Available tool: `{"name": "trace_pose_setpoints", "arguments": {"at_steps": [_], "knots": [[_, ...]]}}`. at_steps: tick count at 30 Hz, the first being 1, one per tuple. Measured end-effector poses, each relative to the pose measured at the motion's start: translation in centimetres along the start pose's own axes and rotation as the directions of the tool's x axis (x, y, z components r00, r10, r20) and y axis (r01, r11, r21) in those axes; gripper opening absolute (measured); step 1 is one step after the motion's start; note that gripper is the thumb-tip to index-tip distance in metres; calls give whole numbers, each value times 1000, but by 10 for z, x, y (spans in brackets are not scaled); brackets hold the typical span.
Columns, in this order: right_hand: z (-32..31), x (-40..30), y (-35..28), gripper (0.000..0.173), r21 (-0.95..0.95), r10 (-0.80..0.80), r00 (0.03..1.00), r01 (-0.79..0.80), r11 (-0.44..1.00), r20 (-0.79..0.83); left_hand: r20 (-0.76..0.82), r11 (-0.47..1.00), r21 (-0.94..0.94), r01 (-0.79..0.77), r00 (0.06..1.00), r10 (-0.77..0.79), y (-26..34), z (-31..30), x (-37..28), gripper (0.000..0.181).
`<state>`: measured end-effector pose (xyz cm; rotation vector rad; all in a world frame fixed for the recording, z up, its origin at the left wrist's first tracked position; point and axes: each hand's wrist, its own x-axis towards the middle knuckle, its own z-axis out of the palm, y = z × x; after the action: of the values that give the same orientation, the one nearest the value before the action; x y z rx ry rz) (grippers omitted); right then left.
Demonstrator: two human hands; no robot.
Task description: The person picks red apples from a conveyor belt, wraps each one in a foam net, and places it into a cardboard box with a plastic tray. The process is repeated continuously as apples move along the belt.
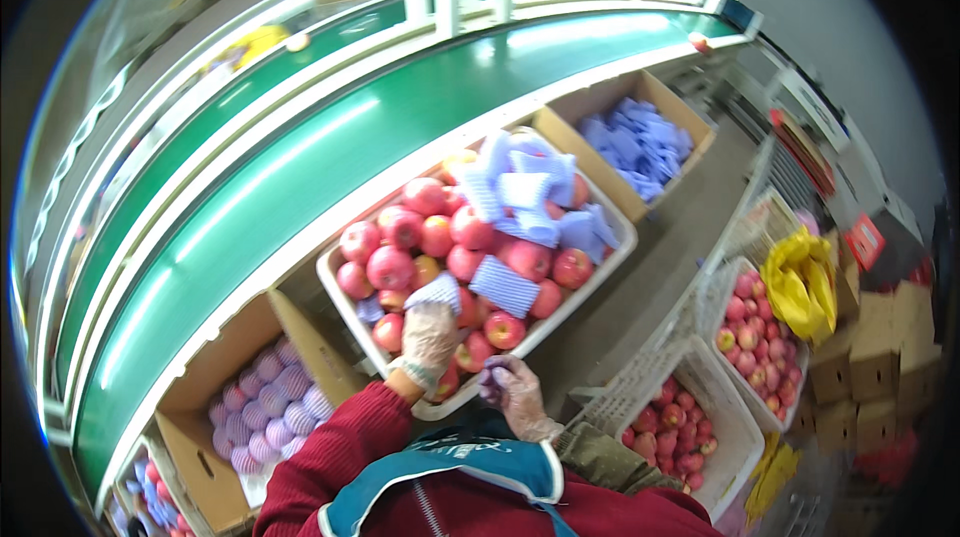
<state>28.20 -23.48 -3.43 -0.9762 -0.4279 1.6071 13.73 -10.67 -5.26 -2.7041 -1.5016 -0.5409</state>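
A white plastic crate (627, 243) full of red apples (391, 268) stands before me, with several loose lilac foam nets (528, 196) heaped on its far right part. My left hand (429, 338), in a pale glove, reaches over the near left of the crate. A foam net (436, 292) covers its fingertips, and it looks gripped there. Another flat foam net (504, 286) lies on the apples to the right. My right hand (517, 396), gloved too, is at the crate's near rim with curled fingers. Purple shows at its fingertips; whether this is a held thing is unclear.
Left stands a cardboard box (187, 454) of apples in foam nets (274, 402). Beyond the crate runs a green conveyor belt (300, 154). A cardboard box (679, 143) at back right holds foam nets (637, 143). White crates (739, 432) of apples stand right, near a yellow bag (802, 282).
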Motion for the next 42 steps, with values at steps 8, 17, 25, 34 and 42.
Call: {"name": "trace_pose_setpoints", "arguments": {"at_steps": [8,17,25,34,42], "knots": [[1,8,-13,15,-15,-209,974,211,977,88,277,612,-706,357,934,-225,-12,-36,0,49],[58,50,-41,39,-329,147,832,45,943,534,429,-461,-809,365,903,-38,0,-155,-35,81],[78,66,8,49,175,288,633,-565,806,718,285,-431,-889,153,923,-259,-14,-172,-97,89],[139,71,-4,26,-224,109,783,40,974,613,326,-4,-917,398,745,-581,-14,-193,-134,73],[187,42,22,23,-321,-345,435,884,341,832,23,243,-811,532,444,-896,-32,-185,-163,73]]}}
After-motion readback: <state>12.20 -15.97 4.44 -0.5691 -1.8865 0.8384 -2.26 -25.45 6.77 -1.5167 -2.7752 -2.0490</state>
